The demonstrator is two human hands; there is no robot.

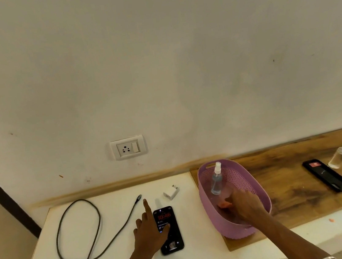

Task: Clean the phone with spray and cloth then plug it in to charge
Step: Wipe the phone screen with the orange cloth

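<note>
Phone (169,229) lies face up, screen lit, under my left hand (149,232); my thumb rests on the glass, forefinger straight. Cable (78,229) loops left of that hand, charger (171,192) just beyond it. My right hand (244,204) reaches into the basket (207,203), near the spray (216,180) and pink cloth (223,204); its grip I cannot tell.

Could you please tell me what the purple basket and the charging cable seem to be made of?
The basket looks like moulded matte plastic, judging by its even lilac colour and perforated walls. The cable seems to have a braided fabric sheath, dull grey and slightly textured, though that is hard to confirm.
</note>
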